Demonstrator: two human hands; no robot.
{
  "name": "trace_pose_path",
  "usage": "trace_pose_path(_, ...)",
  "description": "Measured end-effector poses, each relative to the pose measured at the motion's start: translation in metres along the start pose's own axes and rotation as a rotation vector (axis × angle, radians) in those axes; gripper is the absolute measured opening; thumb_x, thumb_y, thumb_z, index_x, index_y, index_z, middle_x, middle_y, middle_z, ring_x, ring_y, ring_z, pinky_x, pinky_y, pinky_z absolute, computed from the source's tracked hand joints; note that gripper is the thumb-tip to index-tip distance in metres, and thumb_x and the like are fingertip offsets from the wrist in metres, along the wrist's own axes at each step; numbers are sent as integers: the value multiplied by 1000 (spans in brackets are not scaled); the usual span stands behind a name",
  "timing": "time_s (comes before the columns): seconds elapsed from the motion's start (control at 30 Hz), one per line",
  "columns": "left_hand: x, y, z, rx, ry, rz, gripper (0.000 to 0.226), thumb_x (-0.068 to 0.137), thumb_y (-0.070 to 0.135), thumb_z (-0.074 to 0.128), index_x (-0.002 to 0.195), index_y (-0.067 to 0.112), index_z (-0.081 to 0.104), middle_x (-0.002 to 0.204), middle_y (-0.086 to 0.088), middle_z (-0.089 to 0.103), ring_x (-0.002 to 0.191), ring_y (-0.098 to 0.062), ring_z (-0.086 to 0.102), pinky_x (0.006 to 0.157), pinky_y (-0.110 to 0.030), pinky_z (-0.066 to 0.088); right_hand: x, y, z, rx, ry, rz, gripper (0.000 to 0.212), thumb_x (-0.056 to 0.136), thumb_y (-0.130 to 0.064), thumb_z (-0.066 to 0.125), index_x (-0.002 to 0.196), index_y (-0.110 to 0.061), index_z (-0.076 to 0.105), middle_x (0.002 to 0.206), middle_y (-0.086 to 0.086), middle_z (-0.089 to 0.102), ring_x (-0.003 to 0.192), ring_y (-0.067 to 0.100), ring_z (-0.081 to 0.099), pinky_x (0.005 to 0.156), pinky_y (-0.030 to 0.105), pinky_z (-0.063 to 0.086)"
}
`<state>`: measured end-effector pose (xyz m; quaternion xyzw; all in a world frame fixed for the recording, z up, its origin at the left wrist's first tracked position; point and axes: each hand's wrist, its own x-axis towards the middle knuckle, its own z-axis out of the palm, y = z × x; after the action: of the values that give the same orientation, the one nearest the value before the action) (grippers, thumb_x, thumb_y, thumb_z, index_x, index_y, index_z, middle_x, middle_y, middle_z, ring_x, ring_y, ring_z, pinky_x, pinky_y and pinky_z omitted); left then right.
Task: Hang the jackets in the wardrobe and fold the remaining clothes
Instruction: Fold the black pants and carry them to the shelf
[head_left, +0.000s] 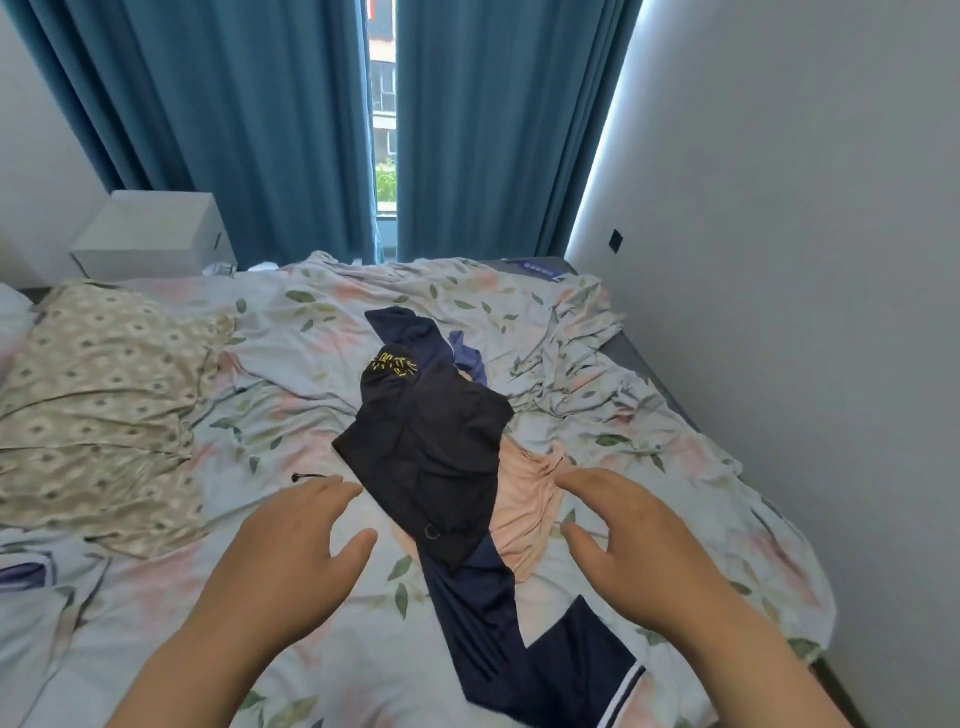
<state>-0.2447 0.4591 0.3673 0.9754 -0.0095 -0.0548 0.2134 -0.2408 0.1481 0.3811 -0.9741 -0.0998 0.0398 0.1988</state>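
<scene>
Both hands, left hand (296, 540) and right hand (631, 538), hover spread and empty. Grabbing the black garment (431, 452) may drag the peach one (524, 499), seemingly tangled beneath.

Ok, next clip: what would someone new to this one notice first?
A dark pile of clothes in the middle of the floral bedsheet: a black garment lying over a peach one and navy trousers. Both hands, left and right, hover open on either side of it. Behind, teal curtains part on a bright slit of window.
</scene>
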Motion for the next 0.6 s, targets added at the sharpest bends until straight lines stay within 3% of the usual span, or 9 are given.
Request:
trace_pose_path(0.13, 22, -13, 45, -62, -94, -102, 52, 95, 50, 49, 144, 33, 44, 150, 16, 41, 138, -8, 38, 109, -26, 31, 35, 25, 40, 62, -122, 10, 46, 97, -32, 55, 142, -35, 47, 139, -24, 44, 129, -5, 38, 97, -5, 14)
trace_pose_path(0.23, 47, -17, 94, -267, -169, -213, 46, 93, 45, 56, 137, 32, 52, 138, 19, 48, 131, -8, 46, 103, -27, 38, 63, 55, 82, 108, -212, 17, 47, 96, -29, 56, 142, -33, 48, 138, -23, 44, 123, -7, 38, 93, -5, 16)
trace_pose_path(0.4, 93, -22, 191, -771, -311, -535, 5, 93, 25, 62, 96, 26, 65, 106, 11, 64, 101, -12, 60, 88, -28, 46, 112, 116, 167, 166, -380, 56, 48, 96, -24, 57, 142, -27, 48, 143, -13, 48, 129, 4, 43, 97, 7, 23)
trace_pose_path(0.47, 112, -35, 229, -911, -298, -669, 10, 91, 24, 62, 88, 15, 64, 102, 1, 66, 94, -20, 61, 86, -30, 48, 132, 136, 208, 172, -441, 64, 48, 95, -26, 58, 142, -26, 49, 143, -11, 50, 128, 6, 45, 96, 10, 26)
trace_pose_path(0.6, 149, -66, 298, -1077, -246, -919, 13, 94, 19, 61, 101, 11, 67, 113, -8, 65, 106, -24, 61, 94, -37, 50, 166, 161, 300, 208, -517, 89, 46, 94, -25, 61, 139, -19, 53, 140, -4, 54, 128, 12, 48, 99, 13, 31)
